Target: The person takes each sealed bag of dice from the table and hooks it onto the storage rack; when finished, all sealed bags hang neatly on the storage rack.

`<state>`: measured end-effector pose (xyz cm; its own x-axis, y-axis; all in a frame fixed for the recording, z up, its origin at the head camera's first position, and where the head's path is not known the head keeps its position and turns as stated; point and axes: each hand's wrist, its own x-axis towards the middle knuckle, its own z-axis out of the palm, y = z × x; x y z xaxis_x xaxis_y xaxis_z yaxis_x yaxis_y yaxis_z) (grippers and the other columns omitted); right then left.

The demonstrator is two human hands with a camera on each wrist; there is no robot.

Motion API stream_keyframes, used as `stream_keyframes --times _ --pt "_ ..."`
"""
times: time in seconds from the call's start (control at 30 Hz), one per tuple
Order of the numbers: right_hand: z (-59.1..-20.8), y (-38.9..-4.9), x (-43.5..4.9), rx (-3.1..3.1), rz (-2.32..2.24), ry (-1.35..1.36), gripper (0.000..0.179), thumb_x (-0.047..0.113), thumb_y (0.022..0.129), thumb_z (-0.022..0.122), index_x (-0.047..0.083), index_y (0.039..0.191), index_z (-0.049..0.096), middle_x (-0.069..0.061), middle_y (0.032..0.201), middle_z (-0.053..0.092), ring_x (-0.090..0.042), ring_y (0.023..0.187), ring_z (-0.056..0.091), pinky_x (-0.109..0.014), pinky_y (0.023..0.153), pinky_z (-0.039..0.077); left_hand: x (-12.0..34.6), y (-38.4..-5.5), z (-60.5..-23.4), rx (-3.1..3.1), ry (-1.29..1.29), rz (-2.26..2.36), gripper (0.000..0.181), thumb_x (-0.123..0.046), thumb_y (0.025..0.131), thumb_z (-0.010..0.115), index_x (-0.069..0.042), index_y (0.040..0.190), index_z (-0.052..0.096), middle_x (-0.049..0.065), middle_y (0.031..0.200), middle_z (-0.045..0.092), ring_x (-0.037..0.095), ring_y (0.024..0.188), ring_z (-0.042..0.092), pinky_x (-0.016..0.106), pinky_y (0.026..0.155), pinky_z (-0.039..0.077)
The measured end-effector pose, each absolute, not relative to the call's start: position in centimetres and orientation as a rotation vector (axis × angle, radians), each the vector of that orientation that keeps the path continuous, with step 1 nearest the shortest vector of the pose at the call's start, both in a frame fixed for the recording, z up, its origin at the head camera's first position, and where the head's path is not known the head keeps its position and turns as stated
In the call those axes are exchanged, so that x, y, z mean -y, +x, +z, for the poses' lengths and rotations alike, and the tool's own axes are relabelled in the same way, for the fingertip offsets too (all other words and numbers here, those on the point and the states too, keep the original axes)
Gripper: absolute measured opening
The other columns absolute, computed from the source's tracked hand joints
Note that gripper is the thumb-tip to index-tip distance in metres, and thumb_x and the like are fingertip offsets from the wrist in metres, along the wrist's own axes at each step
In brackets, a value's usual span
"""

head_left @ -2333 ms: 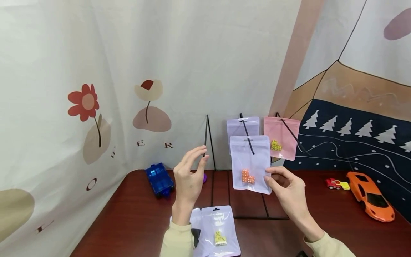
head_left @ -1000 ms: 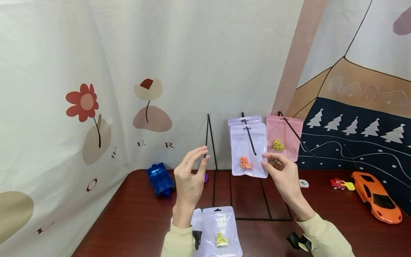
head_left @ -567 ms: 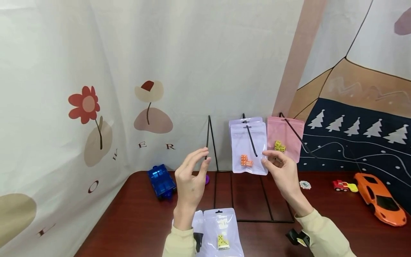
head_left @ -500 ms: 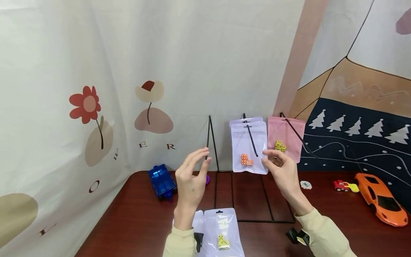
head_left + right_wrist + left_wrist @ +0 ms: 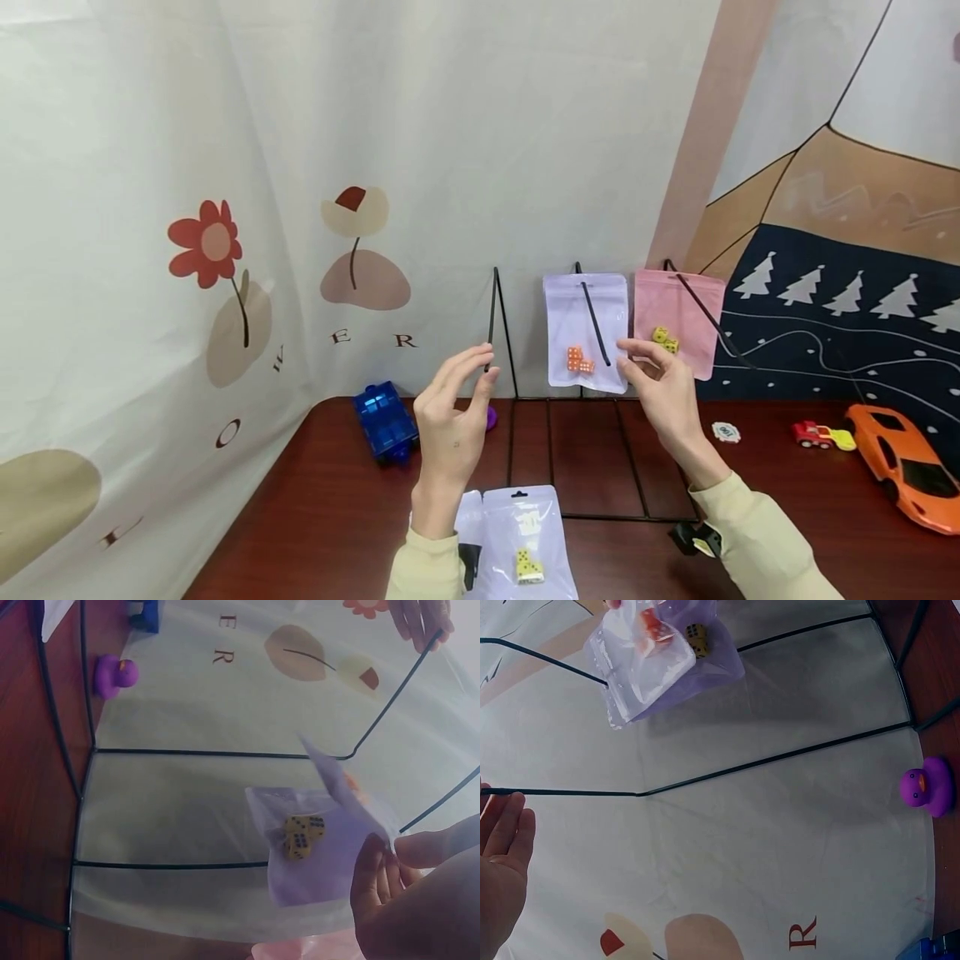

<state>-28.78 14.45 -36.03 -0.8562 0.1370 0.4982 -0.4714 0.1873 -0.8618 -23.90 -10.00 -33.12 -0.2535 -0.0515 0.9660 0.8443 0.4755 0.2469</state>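
Note:
My right hand point(image 5: 667, 400) pinches the right edge of a lilac zip bag point(image 5: 566, 321) between thumb and fingers. Inside it are a few orange dice point(image 5: 575, 358), and the middle prong point(image 5: 592, 312) of a black wire rack runs through its hanging hole. Behind hangs another lilac bag point(image 5: 296, 889) with yellow dice, hidden in the head view. My left hand point(image 5: 452, 429) holds the front end of the rack's left prong point(image 5: 492, 312) between fingertips and thumb. That prong carries no bag. A pink bag point(image 5: 693, 312) with yellow dice hangs from the right prong.
Lilac bags point(image 5: 547, 525), one with yellow dice, lie on the table before the rack. A blue toy vehicle point(image 5: 385, 421) and purple rubber duck point(image 5: 928, 787) are at left. Rightward are a white chip point(image 5: 726, 432), small red-yellow truck point(image 5: 821, 435) and orange toy car point(image 5: 903, 467).
My right hand has slid the lilac bag with orange dice back along the middle prong, until it covers the bag behind. My left hand stays at the left prong's end.

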Motion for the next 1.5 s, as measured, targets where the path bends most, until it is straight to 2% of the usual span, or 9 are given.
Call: stream_keyframes --times 0.23,0.37,0.5,0.7,0.9,1.03,1.2,1.33,1.5 --pt "-36.0 -29.3 -15.2 1.959 1.761 0.203 0.024 0.004 0.094 0.056 -0.003 0.115 0.064 -0.014 0.111 0.062 -0.008 0.086 0.061 -0.020 0.069 0.051 9.6 -23.9 -33.0 1.588 -0.707 -1.012 0.020 0.000 0.083 0.071 -0.002 0.103 0.070 0.009 0.109 0.068 0.021 0.100 0.065 0.032 0.088 0.051" --pt "-35.9 -29.3 -15.3 1.886 1.819 0.164 0.022 0.000 0.094 0.054 -0.007 0.112 0.064 -0.017 0.108 0.061 -0.008 0.085 0.062 -0.019 0.071 0.052 9.7 -23.9 -33.0 1.582 -0.715 -1.000 0.020 0.000 0.083 0.071 -0.002 0.104 0.069 0.009 0.109 0.068 0.022 0.100 0.065 0.031 0.089 0.050" --pt "-35.9 -29.1 -15.0 1.790 1.865 0.226 0.019 -0.004 0.094 0.053 -0.011 0.109 0.062 -0.022 0.102 0.063 -0.009 0.084 0.065 -0.019 0.074 0.052 10.3 -23.9 -33.1 1.587 -0.710 -0.989 0.021 0.000 0.083 0.071 -0.002 0.104 0.069 0.009 0.109 0.068 0.022 0.100 0.065 0.030 0.089 0.050" --pt "-35.7 -27.7 -15.6 1.731 1.909 0.363 0.021 -0.004 0.094 0.053 -0.015 0.111 0.057 -0.017 0.102 0.064 -0.018 0.086 0.068 -0.027 0.079 0.054 10.7 -23.7 -33.5 1.619 -0.711 -0.967 0.022 -0.001 0.083 0.072 -0.003 0.105 0.069 0.008 0.110 0.068 0.021 0.100 0.065 0.028 0.090 0.049" --pt "-34.9 -25.2 -17.5 1.798 1.664 0.293 0.029 -0.002 0.093 0.057 -0.012 0.119 0.050 -0.021 0.108 0.058 -0.010 0.086 0.065 -0.017 0.076 0.052 10.6 -23.8 -33.5 1.606 -0.718 -0.969 0.022 -0.002 0.083 0.071 -0.002 0.105 0.069 0.009 0.110 0.067 0.023 0.100 0.065 0.028 0.090 0.049" --pt "-34.0 -23.6 -18.7 1.833 1.403 0.366 0.042 -0.011 0.089 0.057 -0.009 0.129 0.044 -0.018 0.120 0.052 -0.007 0.096 0.059 -0.013 0.083 0.048 10.7 -24.0 -33.2 1.587 -0.710 -0.967 0.023 0.003 0.081 0.072 0.000 0.104 0.069 0.010 0.109 0.068 0.024 0.099 0.065 0.028 0.090 0.049" --pt "-33.1 -22.0 -19.0 1.699 1.145 0.591 0.036 -0.026 0.079 0.058 -0.016 0.113 0.057 -0.026 0.113 0.056 -0.016 0.101 0.058 -0.020 0.091 0.046 11.1 -23.7 -33.2 1.597 -0.690 -0.944 0.025 0.008 0.078 0.073 0.001 0.102 0.069 0.010 0.108 0.068 0.024 0.097 0.066 0.028 0.089 0.050" --pt "-32.4 -21.2 -18.7 1.585 1.146 0.626 0.018 -0.017 0.085 0.058 -0.019 0.103 0.061 -0.025 0.102 0.062 -0.021 0.098 0.060 -0.024 0.091 0.047 11.3 -24.0 -32.9 1.609 -0.706 -0.944 0.027 0.010 0.077 0.072 0.001 0.102 0.070 0.010 0.108 0.068 0.023 0.097 0.066 0.029 0.088 0.050" --pt "-32.3 -21.6 -19.3 1.528 1.242 0.631 0.016 -0.013 0.087 0.060 -0.019 0.101 0.062 -0.022 0.101 0.065 -0.024 0.097 0.062 -0.026 0.090 0.049 11.4 -24.4 -32.9 1.593 -0.691 -0.984 0.025 0.008 0.079 0.072 0.001 0.103 0.070 0.010 0.107 0.068 0.023 0.099 0.065 0.032 0.088 0.050"
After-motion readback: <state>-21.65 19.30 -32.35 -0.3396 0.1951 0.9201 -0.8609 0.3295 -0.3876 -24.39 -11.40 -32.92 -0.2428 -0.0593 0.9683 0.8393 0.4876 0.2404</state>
